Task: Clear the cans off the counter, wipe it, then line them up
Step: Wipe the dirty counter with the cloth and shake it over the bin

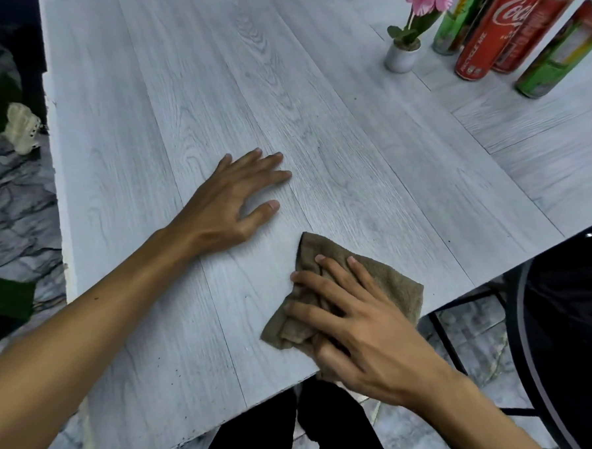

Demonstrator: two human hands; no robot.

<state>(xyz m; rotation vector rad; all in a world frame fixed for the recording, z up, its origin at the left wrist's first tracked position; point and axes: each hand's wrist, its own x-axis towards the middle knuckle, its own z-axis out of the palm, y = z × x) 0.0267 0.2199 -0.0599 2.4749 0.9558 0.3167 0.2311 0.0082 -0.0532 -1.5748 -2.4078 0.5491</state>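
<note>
My right hand (354,320) presses a folded brown cloth (390,274) flat on the pale wood-grain counter (212,91), near its front edge. My left hand (232,207) rests palm down on the counter, fingers spread, holding nothing, a little left and beyond the cloth. Several cans stand grouped at the far right on an adjoining surface: a red cola can (497,28), a second red can (544,22) behind it, a green can (459,20) and a green and red can (563,49). They are well away from both hands.
A small white pot with a pink flower (403,52) stands just left of the cans. A dark round object (574,330) sits below the counter's right edge. Marbled floor (15,204) and a pale small object (22,127) lie off the left edge.
</note>
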